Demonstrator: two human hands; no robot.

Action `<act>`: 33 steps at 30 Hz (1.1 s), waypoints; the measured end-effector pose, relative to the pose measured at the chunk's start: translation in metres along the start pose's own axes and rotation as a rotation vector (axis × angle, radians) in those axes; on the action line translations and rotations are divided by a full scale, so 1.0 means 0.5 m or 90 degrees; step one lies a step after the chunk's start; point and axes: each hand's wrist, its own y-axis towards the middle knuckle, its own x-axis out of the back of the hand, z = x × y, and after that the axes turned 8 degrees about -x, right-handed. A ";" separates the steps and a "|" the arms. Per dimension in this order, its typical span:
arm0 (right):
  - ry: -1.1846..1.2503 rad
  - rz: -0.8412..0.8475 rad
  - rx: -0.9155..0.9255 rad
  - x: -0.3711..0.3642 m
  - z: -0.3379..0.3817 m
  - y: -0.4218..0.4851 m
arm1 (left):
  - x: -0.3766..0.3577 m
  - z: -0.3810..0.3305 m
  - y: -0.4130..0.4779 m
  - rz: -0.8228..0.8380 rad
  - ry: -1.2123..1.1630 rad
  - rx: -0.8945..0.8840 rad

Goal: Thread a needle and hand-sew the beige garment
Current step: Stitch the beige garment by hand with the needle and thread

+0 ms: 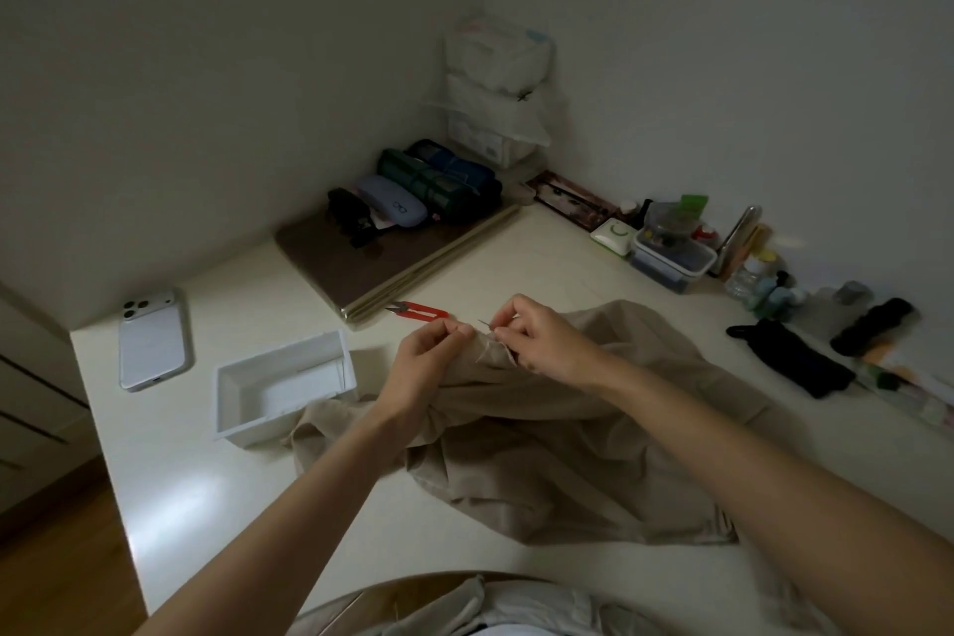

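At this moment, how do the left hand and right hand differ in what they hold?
The right hand pinches the needle, its free end pointing toward the left hand; the left hand pinches only a raised fold of the beige garment. The left forearm comes in mostly over the table, while the right forearm crosses over the cloth. Both hands have curled fingers and meet at the same fold.

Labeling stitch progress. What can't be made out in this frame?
Head view only:
- Thread: too thin and dim; unclear if the needle is threaded.
- Needle's eye end: hidden in the right hand.
- Stitch spot on the beige garment: covered by the left hand and right hand.
- Bottles by the wall: labels too small, dim.
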 end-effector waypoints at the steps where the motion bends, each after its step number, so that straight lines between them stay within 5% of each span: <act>1: 0.005 0.014 -0.008 0.000 0.001 -0.003 | 0.003 0.000 -0.001 0.008 0.012 -0.003; 11: 0.011 0.060 -0.020 0.003 0.001 -0.008 | 0.017 0.000 0.001 0.060 0.058 -0.043; 19: -0.089 -0.025 0.043 0.009 -0.025 -0.005 | 0.030 0.021 -0.026 0.194 0.304 -0.088; 25: -0.112 -0.054 0.089 0.004 -0.041 0.000 | 0.016 0.048 -0.029 0.145 0.591 -0.119; 33: -0.103 -0.038 0.112 0.007 -0.040 -0.002 | 0.004 0.037 -0.016 0.015 0.499 -0.069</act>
